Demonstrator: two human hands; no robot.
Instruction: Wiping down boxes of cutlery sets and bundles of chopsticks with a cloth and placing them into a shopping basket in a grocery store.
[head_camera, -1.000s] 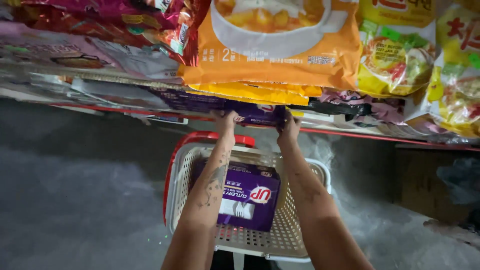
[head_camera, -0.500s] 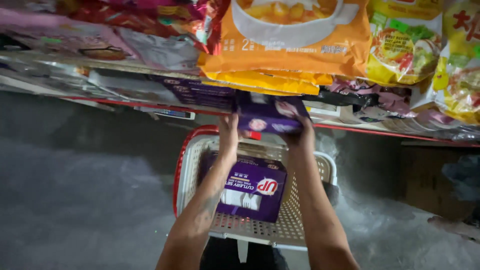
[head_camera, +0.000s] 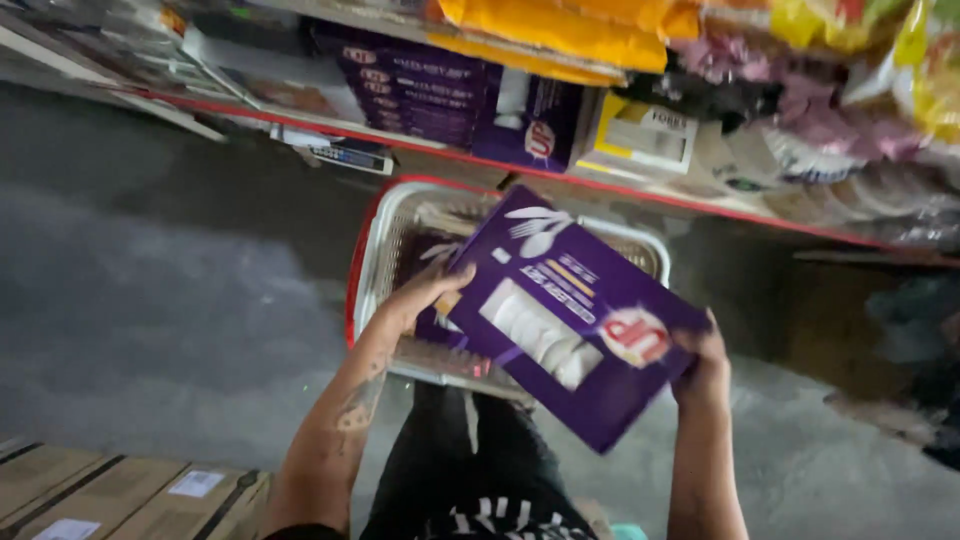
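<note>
head view: both hands hold a flat purple box (head_camera: 570, 325) with a clear window showing white plastic cutlery — it is tilted, its far-left corner high and its near-right end low, and it hangs above a shopping basket (head_camera: 395, 235) with a red rim and pale mesh walls. the left hand (head_camera: 425, 295) is closed on the box's left edge, fingers curled under it and thumb on top. the right hand (head_camera: 705, 365) grips the near-right corner, fingertips wrapped over the edge. the box covers much of the basket's opening; a second purple box (head_camera: 432, 255) shows dimly inside the basket, to the left of the held one. the basket sits on a grey concrete floor (head_camera: 170, 290), just near of a red-edged shelf (head_camera: 600, 180). on that shelf, at the far side, a row of matching purple boxes (head_camera: 420, 85) stands on edge, with a yellow and white box (head_camera: 645, 135) just right of them. above these lie orange and yellow bags (head_camera: 560, 35), and further right some pink and clear packets (head_camera: 830, 130), blurred. at the near left, brown cardboard cartons (head_camera: 110, 495) with white labels lie on the floor. the person's dark trousers (head_camera: 470, 465) show between the forearms.
</note>
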